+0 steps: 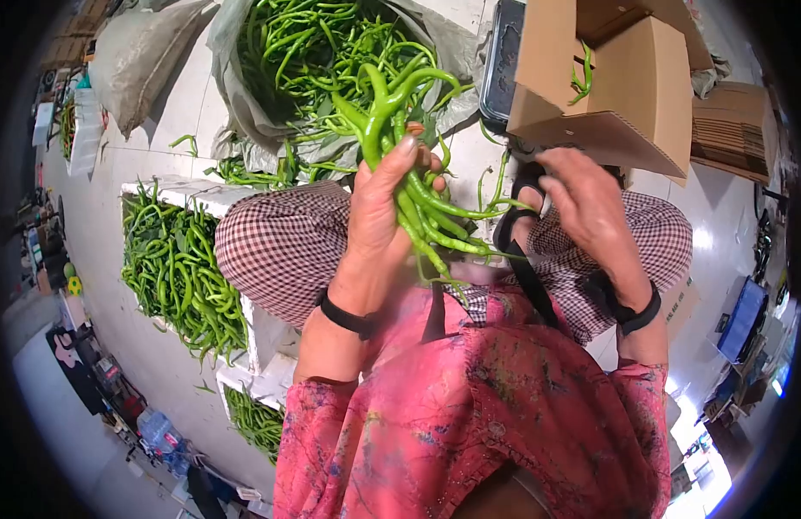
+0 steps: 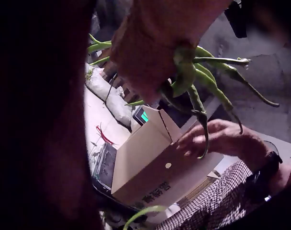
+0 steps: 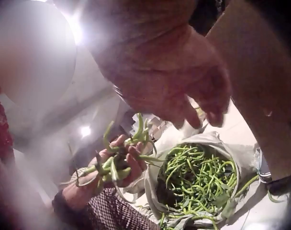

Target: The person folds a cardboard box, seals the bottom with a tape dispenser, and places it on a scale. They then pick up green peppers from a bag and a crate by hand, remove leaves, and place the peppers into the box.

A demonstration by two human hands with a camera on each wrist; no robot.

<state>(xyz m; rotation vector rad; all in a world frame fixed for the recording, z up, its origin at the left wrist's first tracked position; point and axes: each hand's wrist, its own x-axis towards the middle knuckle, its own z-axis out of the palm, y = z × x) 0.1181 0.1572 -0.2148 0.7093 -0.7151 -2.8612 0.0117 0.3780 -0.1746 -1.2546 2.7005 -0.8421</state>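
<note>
My left hand (image 1: 381,203) grips a bunch of long green chili peppers (image 1: 435,216) above my lap, with stems and tips hanging out on both sides of the fist. In the right wrist view the same peppers (image 3: 112,167) stick out between the curled fingers. My right hand (image 1: 586,203) hovers over the right knee, its fingers loosely bent and nothing held in them. It is just in front of the cardboard box (image 1: 590,130), in which a few green peppers (image 1: 583,76) show. Ahead, an open sack (image 1: 232,78) bulges with green chili peppers (image 1: 322,52).
The box stands over a dark-topped scale (image 1: 501,65). To the left, a white foam crate (image 1: 193,195) is heaped with peppers, and a second lot of peppers (image 1: 253,419) lies below it. A full sack (image 1: 141,65) stands at upper left; flattened cardboard (image 1: 730,130) leans at right.
</note>
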